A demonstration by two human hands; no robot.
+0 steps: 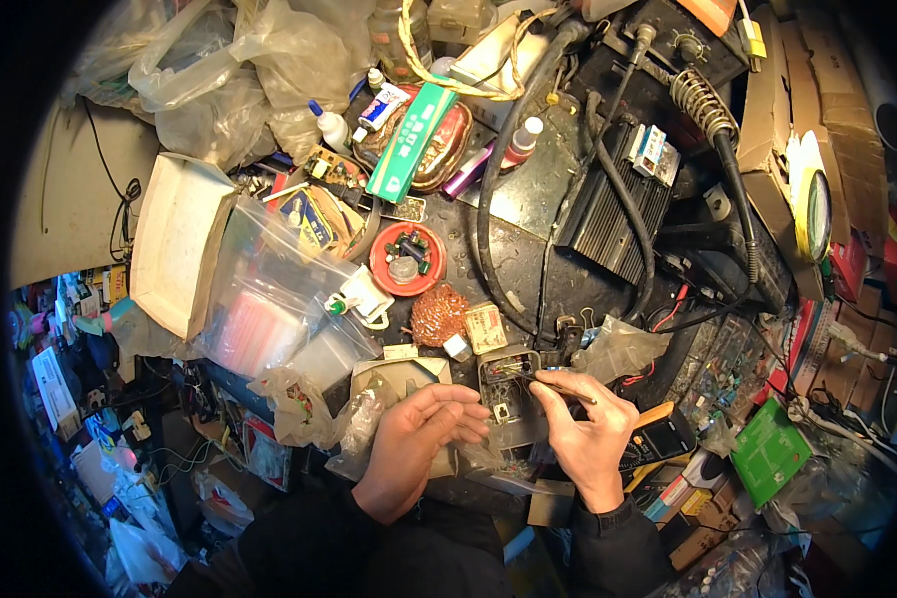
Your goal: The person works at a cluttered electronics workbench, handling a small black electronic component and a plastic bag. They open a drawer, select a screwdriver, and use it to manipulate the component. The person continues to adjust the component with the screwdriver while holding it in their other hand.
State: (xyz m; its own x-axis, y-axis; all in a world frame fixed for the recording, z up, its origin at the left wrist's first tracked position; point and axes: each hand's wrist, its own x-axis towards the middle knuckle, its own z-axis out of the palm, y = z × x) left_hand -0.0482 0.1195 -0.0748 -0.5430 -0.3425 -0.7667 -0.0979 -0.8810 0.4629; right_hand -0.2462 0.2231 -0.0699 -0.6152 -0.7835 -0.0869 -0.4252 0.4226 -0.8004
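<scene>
The right hand, low and just right of the frame's centre, pinched a thin pair of tweezers between thumb and forefinger, the other fingers curled under. The tips of the tweezers pointed left, into a small open grey case with a circuit board inside. The left hand lay just left of that case, its fingers closed around the case's left edge and steadying it. So the case sat between the two hands, touching the left fingertips and met from the right by the tweezers.

Just above the case lay a small cream box, a tuft of copper-coloured wire wool and a round red lid holding small parts. To the right of the right hand lay a black and orange meter, and further to the lower right a green board.

The workbench was dark and crowded. A black finned box with thick black cables sat at the upper right, beside a coiled metal stand. Clear plastic bags and a white tray filled the left of the frame, and a green packet lay near the top centre. Cardboard boxes lined the right edge, with shelves of goods dim at the lower left.
</scene>
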